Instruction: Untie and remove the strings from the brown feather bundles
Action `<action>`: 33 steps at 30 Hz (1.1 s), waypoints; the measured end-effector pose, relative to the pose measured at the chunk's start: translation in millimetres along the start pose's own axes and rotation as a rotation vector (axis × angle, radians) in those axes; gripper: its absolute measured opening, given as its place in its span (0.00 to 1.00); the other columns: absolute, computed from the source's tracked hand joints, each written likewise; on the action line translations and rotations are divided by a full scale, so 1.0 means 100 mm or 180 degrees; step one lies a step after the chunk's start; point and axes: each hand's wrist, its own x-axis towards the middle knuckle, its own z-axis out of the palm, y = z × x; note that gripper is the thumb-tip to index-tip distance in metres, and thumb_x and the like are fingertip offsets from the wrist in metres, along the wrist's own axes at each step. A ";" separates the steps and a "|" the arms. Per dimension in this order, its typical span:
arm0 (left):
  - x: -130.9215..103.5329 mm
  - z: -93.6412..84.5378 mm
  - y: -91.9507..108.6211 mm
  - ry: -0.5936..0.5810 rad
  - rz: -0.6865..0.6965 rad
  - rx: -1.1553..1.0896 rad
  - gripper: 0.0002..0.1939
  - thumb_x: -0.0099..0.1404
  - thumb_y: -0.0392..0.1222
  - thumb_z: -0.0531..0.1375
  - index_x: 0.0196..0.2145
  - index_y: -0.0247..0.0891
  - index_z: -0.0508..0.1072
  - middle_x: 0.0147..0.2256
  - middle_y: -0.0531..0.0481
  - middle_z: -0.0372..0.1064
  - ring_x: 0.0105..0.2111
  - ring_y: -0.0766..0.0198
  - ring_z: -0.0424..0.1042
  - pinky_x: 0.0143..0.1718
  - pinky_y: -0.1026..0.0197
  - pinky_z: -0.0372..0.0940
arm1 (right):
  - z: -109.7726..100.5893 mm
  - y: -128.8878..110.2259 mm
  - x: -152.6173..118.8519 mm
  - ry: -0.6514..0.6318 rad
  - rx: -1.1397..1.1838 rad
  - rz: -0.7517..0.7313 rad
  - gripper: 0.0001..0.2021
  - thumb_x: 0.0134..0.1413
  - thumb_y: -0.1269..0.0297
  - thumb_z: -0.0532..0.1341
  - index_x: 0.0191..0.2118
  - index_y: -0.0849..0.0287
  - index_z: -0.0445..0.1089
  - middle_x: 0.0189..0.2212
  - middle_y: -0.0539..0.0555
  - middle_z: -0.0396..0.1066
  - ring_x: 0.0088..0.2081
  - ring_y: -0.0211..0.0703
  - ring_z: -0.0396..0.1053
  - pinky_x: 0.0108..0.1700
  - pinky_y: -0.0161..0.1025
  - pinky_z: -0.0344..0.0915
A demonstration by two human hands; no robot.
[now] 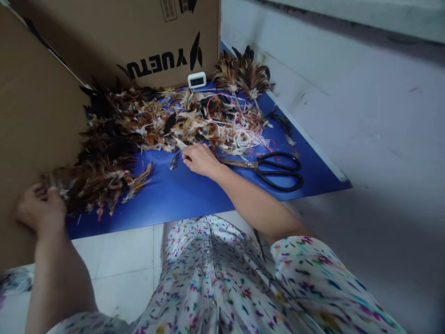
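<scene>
Head view: left hand [43,206] at the left end of the brown feather pile [104,171], fingers part-curled against the feathers; grip blurred, can't tell. Right hand [200,158] loosely curled at the loose feathers' [189,125] near edge; hold unclear. Black-handled scissors [266,168] on blue surface [181,190], beside right wrist. White cord [243,138] behind them.

Feathers [149,118] spread across a table [181,185]; scissors [271,168] right, timer [197,80] behind, against a box [114,37]; strings [245,138] seemingly among feathers, near scissors.
</scene>
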 end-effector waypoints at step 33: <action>0.61 0.68 2.50 -0.0662 0.0696 -0.2568 0.12 0.64 0.36 0.59 0.43 0.34 0.79 0.31 0.51 0.77 0.23 0.72 0.65 0.29 0.65 0.61 | -0.07 0.04 0.01 0.0147 -0.0161 0.0248 0.11 0.64 0.70 0.56 0.40 0.60 0.77 0.43 0.58 0.78 0.48 0.51 0.72 0.49 0.45 0.61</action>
